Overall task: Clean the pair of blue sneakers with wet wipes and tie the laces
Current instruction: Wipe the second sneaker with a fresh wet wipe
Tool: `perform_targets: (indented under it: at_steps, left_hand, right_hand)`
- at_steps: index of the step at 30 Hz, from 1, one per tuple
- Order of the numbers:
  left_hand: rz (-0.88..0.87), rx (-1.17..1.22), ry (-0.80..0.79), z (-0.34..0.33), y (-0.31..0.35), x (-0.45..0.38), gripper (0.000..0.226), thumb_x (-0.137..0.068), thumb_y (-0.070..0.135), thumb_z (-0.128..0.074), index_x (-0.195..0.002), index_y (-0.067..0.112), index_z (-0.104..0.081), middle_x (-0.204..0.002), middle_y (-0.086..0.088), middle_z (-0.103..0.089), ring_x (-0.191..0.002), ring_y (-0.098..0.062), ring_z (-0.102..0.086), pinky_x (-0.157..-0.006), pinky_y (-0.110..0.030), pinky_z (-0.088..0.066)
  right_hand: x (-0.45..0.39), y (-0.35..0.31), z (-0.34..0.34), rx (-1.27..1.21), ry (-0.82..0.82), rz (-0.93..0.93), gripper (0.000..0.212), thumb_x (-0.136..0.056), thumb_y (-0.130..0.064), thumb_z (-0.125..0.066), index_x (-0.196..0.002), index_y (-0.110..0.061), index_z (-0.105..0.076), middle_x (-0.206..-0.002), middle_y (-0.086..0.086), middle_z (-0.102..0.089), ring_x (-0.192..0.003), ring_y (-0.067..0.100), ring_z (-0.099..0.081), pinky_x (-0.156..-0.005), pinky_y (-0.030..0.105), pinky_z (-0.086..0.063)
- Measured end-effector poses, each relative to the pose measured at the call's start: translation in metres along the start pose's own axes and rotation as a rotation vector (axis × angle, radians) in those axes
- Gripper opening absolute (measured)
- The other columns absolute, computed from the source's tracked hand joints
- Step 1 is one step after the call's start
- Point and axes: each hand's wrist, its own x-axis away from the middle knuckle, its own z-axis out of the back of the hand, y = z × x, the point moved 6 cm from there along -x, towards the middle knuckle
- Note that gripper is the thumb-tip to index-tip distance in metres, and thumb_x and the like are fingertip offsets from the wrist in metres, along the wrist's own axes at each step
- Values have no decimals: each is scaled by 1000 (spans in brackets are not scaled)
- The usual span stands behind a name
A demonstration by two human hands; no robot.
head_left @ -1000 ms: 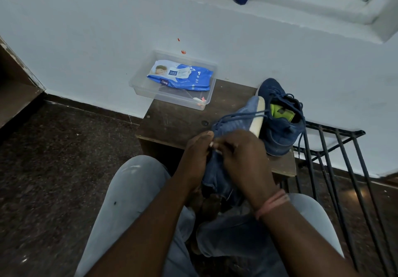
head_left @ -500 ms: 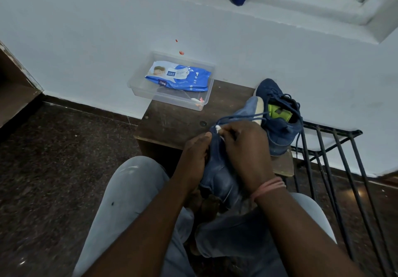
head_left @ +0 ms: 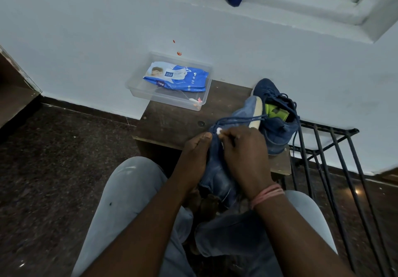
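over the lap, left hand (head_left: 195, 156) grips the sneaker (head_left: 217, 169); right hand (head_left: 243, 154) fingers pinch a wipe (head_left: 219, 130) against it.

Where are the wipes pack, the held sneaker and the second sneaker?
wipes pack (head_left: 175, 76): head view, middle of its blue front.
held sneaker (head_left: 244, 113): head view, toe upper.
second sneaker (head_left: 274, 134): head view, side panel.

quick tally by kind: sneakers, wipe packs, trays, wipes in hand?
Blue sneakers: 2, the held sneaker and the second sneaker on the wooden stool
Wet wipes pack: 1
Clear plastic tray: 1
White wipe pinched in the right hand: 1
Total: 5
The left hand steadies the held sneaker.
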Motion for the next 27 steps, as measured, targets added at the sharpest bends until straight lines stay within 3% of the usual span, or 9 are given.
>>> perform_targets:
  at_steps: [5, 10, 12, 17, 22, 25, 27]
  left_hand:
    - [102, 48, 75, 1, -5, -1, 31, -109, 28, -43, -95, 21, -70, -100, -1, -75, -95, -12, -70, -83, -26, -54]
    - [39, 36, 91, -4, 3, 2, 37, -109, 20, -41, -80, 20, -64, -74, 9, -70, -72, -3, -64, -70, -19, -50]
    - [21, 11, 98, -5, 4, 4, 38, -110, 19, -40, -80, 20, -63, -76, 7, -70, -73, -3, -63, -71, -18, -49]
    - [44, 4, 146, 1, 1, 4, 34, -110, 26, -39, -87, 22, -64, -91, 6, -72, -85, -1, -68, -74, -21, -54]
    - [5, -32, 140, -6, 11, 6, 40, -110, 24, -38, -74, 23, -55, -64, 15, -63, -63, 1, -58, -62, -17, -46]
    - [5, -35, 171, 0, 8, 6, 40, -110, 23, -38, -74, 23, -55, -69, 12, -66, -65, 3, -60, -63, -14, -46]
    - [16, -32, 165, 2, 5, 7, 38, -110, 26, -38, -79, 24, -59, -79, 9, -68, -73, 1, -65, -67, -16, -49]
  right_hand:
    - [45, -24, 2, 16, -138, 122, 15, -86, -20, -65, -83, -24, -79, -82, -4, -73, -74, 19, -62, -72, 35, -48]
    - [25, 10, 7, 113, 47, -59, 11, -89, -19, -71, -79, -17, -75, -78, 5, -68, -72, 27, -57, -70, 41, -46]
    - [28, 10, 8, 61, 93, -103, 9, -88, -14, -73, -80, -16, -75, -79, 6, -68, -74, 27, -58, -71, 42, -48]
    - [61, -25, -6, -12, -153, 55, 15, -87, -15, -64, -75, -20, -72, -76, -2, -68, -72, 18, -60, -74, 41, -50]
    - [31, 13, 19, 118, 43, -68, 15, -93, -23, -69, -80, -19, -74, -77, 3, -67, -73, 24, -56, -70, 44, -47]
    - [38, -9, 7, 97, -12, -18, 25, -95, -22, -62, -72, -16, -70, -73, 4, -66, -71, 24, -57, -70, 40, -46]
    - [53, -25, 4, 40, -80, 71, 21, -92, -17, -65, -73, -15, -72, -73, 2, -68, -69, 20, -58, -71, 36, -47]
